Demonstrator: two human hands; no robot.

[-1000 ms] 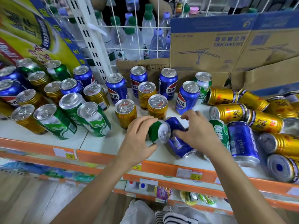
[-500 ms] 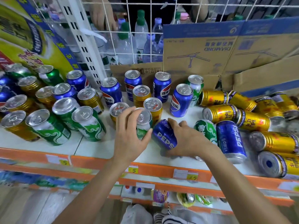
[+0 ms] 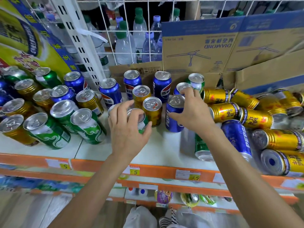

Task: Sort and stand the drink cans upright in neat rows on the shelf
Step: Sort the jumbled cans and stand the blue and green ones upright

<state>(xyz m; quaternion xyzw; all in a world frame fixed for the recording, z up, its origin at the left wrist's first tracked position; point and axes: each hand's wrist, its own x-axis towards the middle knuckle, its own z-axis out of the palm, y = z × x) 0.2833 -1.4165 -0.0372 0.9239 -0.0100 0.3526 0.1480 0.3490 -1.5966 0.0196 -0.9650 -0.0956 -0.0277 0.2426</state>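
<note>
On the shelf, left grip round upright green can; right grip round upright blue can

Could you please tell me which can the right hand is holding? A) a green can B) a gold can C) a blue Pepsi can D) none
C: the right hand grips the upright blue Pepsi can, thumb across its side; the left hand holds the green can.
</note>
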